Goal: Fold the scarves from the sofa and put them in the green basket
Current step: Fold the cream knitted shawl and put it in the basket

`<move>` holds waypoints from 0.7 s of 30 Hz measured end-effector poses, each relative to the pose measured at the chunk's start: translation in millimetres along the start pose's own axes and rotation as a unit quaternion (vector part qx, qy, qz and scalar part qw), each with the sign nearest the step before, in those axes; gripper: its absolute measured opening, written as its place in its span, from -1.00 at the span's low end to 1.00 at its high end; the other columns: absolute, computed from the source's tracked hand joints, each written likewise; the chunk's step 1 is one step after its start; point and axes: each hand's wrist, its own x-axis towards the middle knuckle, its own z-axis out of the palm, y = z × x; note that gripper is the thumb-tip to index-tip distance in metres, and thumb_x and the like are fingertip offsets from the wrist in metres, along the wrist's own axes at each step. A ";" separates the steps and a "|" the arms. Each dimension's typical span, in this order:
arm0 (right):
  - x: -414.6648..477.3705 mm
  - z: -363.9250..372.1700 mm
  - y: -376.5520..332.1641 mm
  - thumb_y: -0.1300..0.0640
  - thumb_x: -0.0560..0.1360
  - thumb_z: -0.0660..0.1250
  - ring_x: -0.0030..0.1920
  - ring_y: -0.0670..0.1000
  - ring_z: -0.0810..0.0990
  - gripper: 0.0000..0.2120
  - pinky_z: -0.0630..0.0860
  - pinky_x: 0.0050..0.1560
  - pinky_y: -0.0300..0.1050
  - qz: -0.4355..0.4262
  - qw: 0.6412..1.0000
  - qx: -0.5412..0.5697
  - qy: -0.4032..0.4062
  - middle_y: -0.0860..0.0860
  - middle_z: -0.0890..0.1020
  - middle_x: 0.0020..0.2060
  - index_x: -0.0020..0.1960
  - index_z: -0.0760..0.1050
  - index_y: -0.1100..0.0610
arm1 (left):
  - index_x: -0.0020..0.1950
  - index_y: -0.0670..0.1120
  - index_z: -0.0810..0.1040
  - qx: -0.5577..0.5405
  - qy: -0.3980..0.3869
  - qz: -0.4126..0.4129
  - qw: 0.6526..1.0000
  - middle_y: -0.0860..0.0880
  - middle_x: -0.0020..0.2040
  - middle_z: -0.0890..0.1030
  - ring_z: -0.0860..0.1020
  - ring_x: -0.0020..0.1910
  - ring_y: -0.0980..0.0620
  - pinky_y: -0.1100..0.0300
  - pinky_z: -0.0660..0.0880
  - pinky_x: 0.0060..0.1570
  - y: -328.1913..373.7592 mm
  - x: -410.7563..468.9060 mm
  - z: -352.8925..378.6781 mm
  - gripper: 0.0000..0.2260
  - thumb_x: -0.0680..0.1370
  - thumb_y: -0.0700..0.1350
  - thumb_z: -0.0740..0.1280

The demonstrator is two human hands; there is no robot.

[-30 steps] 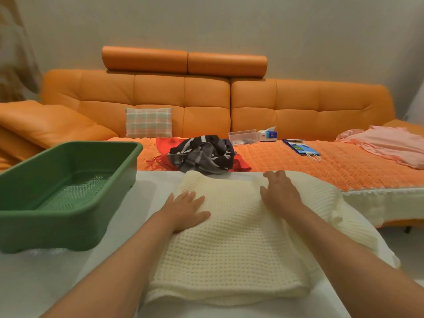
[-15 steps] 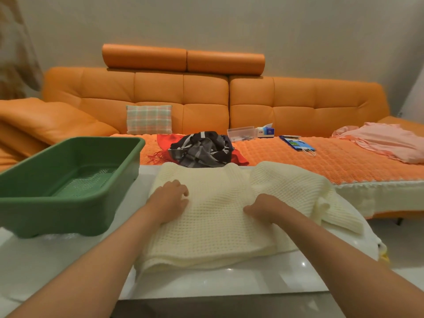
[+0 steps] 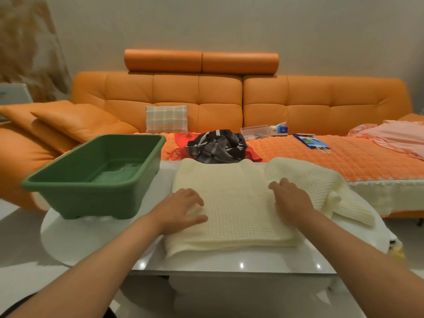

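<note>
A cream knitted scarf (image 3: 238, 212) lies folded in layers on the white table (image 3: 96, 239), one loose end trailing to the right. My left hand (image 3: 181, 210) is at the scarf's left edge, fingers bent, with a bit of fabric pinched between thumb and fingers. My right hand (image 3: 291, 200) rests flat on the right part of the top layer. The green basket (image 3: 75, 198) stands on the table to the left with nothing in it. A dark plaid scarf (image 3: 218, 145) lies bunched on a red fringed scarf (image 3: 183, 143) on the orange sofa (image 3: 298, 104).
On the sofa seat are a plaid cushion (image 3: 166, 118), a clear box (image 3: 254, 131), a tissue pack (image 3: 279, 129), a blue bag (image 3: 309, 141) and a pink cloth (image 3: 394, 138) at the right. Orange cushions (image 3: 75, 120) lie behind the basket.
Both hands have drawn back from the scarf's far edge toward its middle. The flat left hand has curled onto the left edge. The view has pulled back from the table.
</note>
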 end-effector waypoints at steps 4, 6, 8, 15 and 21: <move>-9.8 -13.8 -29.0 0.03 0.53 0.32 0.16 -0.03 0.47 -0.71 0.46 0.14 -0.08 -0.145 0.983 0.108 -0.037 -0.09 0.47 0.20 0.25 0.48 -0.13 | 0.40 0.25 0.27 0.076 -0.152 0.004 0.985 0.19 0.31 0.23 0.21 0.28 0.15 0.11 0.27 0.33 14.2 -18.2 -17.2 -0.22 0.26 0.47 0.39; -17.1 -15.4 -39.7 -0.13 0.47 0.35 0.22 -0.05 0.45 -0.65 0.43 0.26 -0.04 -0.176 0.966 0.145 -0.121 -0.14 0.45 0.24 0.24 0.49 -0.19 | 0.41 0.26 0.24 0.103 -0.179 0.005 0.978 0.17 0.28 0.24 0.24 0.24 0.12 0.12 0.29 0.29 18.9 -25.0 -21.7 -0.24 0.28 0.36 0.44; -20.5 -17.5 -44.1 -0.27 0.39 0.38 0.31 -0.04 0.39 -0.47 0.37 0.35 0.02 -0.181 0.954 0.157 -0.178 -0.15 0.40 0.34 0.33 0.43 -0.23 | 0.36 0.24 0.32 0.121 -0.175 0.006 0.977 0.18 0.20 0.32 0.32 0.16 0.11 0.16 0.36 0.17 21.6 -27.7 -25.9 -0.41 0.37 0.19 0.41; -20.8 -26.3 -33.4 -0.02 0.38 0.49 0.51 -0.01 0.21 -0.11 0.18 0.51 0.03 -0.161 0.934 0.152 -0.280 -0.13 0.18 0.55 0.58 0.10 -0.15 | 0.09 0.06 0.58 0.029 0.149 -0.161 0.975 0.05 -0.05 0.64 0.57 -0.04 -0.04 0.07 0.54 -0.09 16.8 -21.1 -25.6 -0.79 0.54 -0.10 0.20; -14.5 -21.6 -10.7 0.03 0.43 0.36 0.51 0.10 0.19 -0.27 0.19 0.49 0.17 -0.060 0.958 0.103 -0.260 -0.02 0.18 0.54 0.54 0.18 -0.21 | 0.18 0.14 0.53 -0.019 -0.019 -0.092 0.995 0.16 0.08 0.55 0.53 0.05 0.08 0.12 0.52 0.05 12.9 -19.6 -14.9 -0.72 0.49 -0.07 0.39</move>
